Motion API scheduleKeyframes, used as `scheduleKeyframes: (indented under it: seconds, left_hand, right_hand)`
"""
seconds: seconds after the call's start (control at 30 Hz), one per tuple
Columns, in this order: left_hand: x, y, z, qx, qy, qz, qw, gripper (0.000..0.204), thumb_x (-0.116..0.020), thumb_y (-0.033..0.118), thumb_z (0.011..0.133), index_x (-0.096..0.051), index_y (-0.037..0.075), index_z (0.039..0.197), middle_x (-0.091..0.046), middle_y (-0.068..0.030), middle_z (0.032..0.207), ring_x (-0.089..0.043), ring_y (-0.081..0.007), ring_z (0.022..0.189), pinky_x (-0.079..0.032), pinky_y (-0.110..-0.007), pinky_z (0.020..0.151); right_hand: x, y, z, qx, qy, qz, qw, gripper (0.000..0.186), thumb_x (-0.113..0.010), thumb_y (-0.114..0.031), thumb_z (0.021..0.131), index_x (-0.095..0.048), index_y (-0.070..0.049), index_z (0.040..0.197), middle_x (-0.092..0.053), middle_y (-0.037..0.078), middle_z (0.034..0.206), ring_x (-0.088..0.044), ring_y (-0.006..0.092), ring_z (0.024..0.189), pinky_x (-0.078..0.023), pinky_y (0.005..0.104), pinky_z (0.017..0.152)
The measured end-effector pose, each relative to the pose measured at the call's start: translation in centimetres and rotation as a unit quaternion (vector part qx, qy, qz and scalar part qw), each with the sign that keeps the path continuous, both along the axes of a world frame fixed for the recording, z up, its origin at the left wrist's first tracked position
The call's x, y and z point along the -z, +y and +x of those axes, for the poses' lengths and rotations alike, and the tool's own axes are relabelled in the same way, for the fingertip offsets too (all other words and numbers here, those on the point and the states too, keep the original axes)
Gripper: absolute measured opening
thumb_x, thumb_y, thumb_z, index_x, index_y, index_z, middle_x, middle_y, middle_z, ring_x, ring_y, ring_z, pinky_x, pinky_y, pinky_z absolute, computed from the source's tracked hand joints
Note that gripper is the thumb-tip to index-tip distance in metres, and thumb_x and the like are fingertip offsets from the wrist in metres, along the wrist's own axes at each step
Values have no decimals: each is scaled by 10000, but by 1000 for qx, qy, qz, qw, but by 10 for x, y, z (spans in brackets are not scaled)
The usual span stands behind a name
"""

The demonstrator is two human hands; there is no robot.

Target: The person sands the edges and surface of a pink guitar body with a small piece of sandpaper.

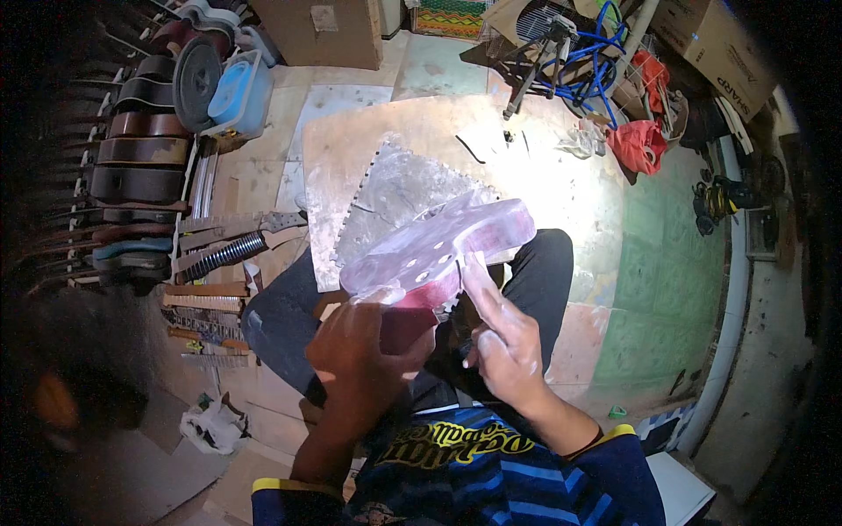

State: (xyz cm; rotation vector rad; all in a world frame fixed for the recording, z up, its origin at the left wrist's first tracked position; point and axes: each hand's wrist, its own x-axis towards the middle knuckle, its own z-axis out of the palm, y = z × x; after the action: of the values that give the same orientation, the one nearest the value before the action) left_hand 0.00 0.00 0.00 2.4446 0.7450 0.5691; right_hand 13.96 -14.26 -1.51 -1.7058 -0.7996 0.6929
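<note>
A dusty, red-purple guitar body [438, 241] with several round holes is held tilted above my lap. My left hand [360, 346] is closed on its near left end, fingers at the edge and white powder on the fingertips. My right hand [504, 346] has its index finger stretched against the body's near edge, by the inward curve. Its other fingers are curled, and whether something small lies in them is hidden. Beneath the body lies a grey dusty sheet [377, 188] with toothed edges, on a pale wooden board [329, 149].
Guitars [140, 153] stand in a row at the left, beside a blue plastic container [232, 92]. Saws and rasps [210, 298] lie left of my knee. Blue hose [605, 61] and a red bag [638, 145] sit far right. A white plastic bag [213, 427] lies lower left.
</note>
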Motion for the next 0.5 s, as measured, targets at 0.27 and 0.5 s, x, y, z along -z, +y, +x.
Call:
scheduleKeyframes:
  seconds: [0.27, 0.5]
  left_hand:
    - [5, 1, 8, -12, -4, 41, 999, 565, -950, 311, 641, -676, 80, 1079, -723, -124, 880, -739, -306, 768, -585, -412, 709]
    - [0, -2, 12, -17, -28, 39, 999, 510, -946, 320, 643, -669, 67, 988, -685, -116, 819, -688, -308, 696, -540, -429, 602]
  right_hand:
    - [-19, 5, -3, -3, -142, 5, 990, 641, -471, 131, 845, -544, 11, 1470, -525, 292, 1500, -530, 432, 1386, -418, 406, 1175]
    - [-24, 2, -5, -6, -172, -72, 982, 725, -515, 77, 839, -429, -4, 1555, -507, 298, 1505, -575, 458, 1308, -481, 434, 1117]
